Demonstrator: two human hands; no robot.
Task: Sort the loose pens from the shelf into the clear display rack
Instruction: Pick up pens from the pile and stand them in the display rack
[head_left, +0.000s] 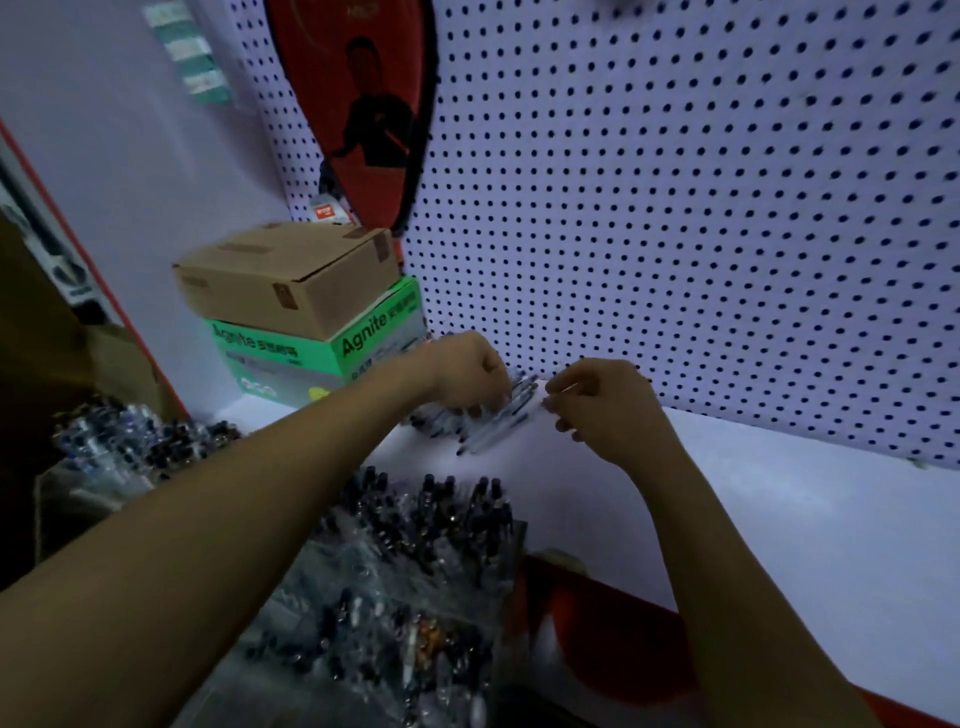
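From the head camera, a small heap of loose pens (488, 415) lies on the white shelf (779, 499) at the foot of the pegboard (675, 208); they look pale-barrelled with dark tips, though blur hides finer detail. The left hand (467, 374) curls down over the heap, fingers closed on several pens. The right hand (602, 400) pinches the ends of pens beside it. Nearer the camera, the clear display rack (415, 545) holds rows of upright dark-capped pens. A brown carton (291, 275) sits on a green box (322, 348) at the shelf's left.
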